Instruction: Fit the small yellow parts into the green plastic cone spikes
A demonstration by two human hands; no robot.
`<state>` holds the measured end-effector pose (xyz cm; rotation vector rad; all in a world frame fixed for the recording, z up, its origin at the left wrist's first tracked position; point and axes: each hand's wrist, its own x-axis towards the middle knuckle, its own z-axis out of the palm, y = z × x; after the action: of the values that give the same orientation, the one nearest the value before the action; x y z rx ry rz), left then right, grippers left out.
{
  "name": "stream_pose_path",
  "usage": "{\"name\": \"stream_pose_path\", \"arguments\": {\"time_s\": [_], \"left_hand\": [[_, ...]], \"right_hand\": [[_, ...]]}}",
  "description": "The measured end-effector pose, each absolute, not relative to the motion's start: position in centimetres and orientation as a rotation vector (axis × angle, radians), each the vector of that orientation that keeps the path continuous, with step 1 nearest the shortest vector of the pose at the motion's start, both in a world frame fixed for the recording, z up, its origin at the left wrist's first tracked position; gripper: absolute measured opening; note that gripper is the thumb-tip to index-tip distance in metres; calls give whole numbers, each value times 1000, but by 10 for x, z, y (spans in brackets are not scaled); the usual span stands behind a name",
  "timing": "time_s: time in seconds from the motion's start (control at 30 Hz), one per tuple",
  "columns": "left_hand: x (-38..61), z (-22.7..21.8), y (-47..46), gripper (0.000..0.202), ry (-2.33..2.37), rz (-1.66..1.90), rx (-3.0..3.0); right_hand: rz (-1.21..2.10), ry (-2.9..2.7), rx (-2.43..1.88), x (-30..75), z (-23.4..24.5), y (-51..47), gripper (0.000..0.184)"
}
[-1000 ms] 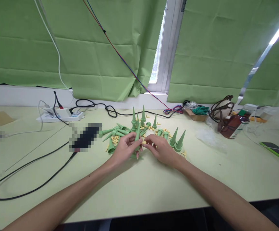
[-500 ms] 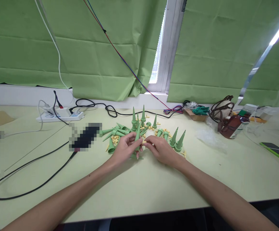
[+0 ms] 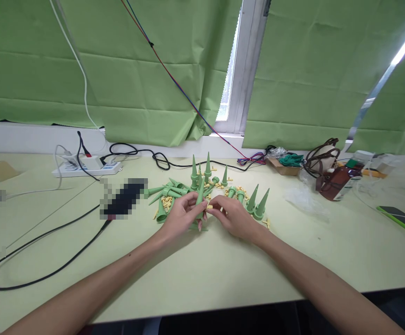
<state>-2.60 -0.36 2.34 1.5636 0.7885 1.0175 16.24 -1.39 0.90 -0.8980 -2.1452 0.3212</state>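
Note:
My left hand [image 3: 180,216] is closed round a green plastic cone spike [image 3: 200,191] held point up over the pale green table [image 3: 202,274]. My right hand [image 3: 233,216] pinches a small yellow fitting [image 3: 209,206] against the side of that cone. Behind the hands is a pile of green cones [image 3: 174,190], some upright [image 3: 207,167], some lying flat, mixed with several loose yellow fittings [image 3: 166,202]. Two more cones [image 3: 258,204] stand just right of my right hand.
A white power strip [image 3: 87,166] with black and white cables sits at the back left, and a black cable [image 3: 42,260] loops across the table. At the right are a brown bag [image 3: 331,179], a cardboard tray [image 3: 286,163], clear plastic [image 3: 305,197] and a phone [image 3: 402,218]. Green curtains hang behind.

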Motion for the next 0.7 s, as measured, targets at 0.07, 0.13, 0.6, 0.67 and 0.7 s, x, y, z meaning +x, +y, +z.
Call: {"name": "stream_pose_path", "arguments": {"time_s": [0.07,0.13,0.6,0.67,0.7], "left_hand": [[-26,24,-5,30,800,1017,1563],[-25,25,-6,31,802,1013,1560],[-27,21,-4,26,758,1006,1561],[-27,21,-4,26,758,1005,1562],[-27,21,-4,26,761,1007,1563]], "right_hand": [[311,-2156,-901,162,10,-14,15],[303,-2162,-899,162,10,-15,17],[350,-2137,-881,163,8,-14,10],[349,-2143,-891,163,8,-14,8],[345,-2146,-897,163,8,-15,8]]}}
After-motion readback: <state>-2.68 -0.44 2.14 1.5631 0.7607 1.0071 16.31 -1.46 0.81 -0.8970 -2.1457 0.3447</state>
